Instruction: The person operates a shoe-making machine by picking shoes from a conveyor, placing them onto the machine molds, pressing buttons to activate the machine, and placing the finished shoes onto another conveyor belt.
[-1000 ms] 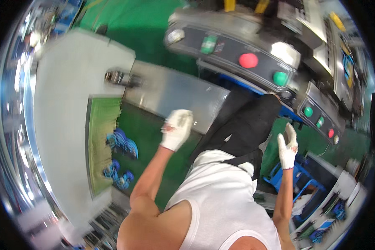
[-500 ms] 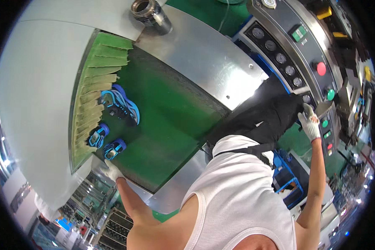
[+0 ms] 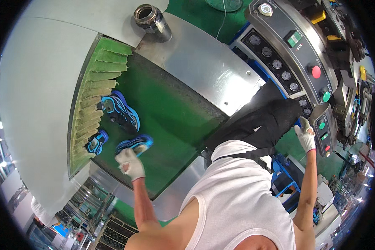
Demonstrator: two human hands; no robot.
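In my gloved left hand (image 3: 130,163) is a blue and black sneaker (image 3: 133,142), blurred by motion, over the green conveyor belt (image 3: 171,125). My left fingers close on its near side. Beyond it, a sneaker (image 3: 121,110) of the same colours lies on the belt. Another sneaker (image 3: 97,142) sits to the left, partly under the green strip curtain (image 3: 98,89). My gloved right hand (image 3: 306,136) hangs at the right, beside a small panel of buttons (image 3: 323,129), with its fingers apart and nothing seen in them.
A grey machine housing (image 3: 41,96) frames the curtain. A dark metal cylinder (image 3: 153,23) stands on the metal ledge (image 3: 196,58) beyond the belt. Rows of gauges (image 3: 277,63) and a red button (image 3: 316,71) line the control panel at the right. A blue cart (image 3: 286,177) stands behind me.
My left hand has lifted the nearest sneaker and moved it rightward, away from the curtain. My right hand has dropped slightly lower, beside the panel.
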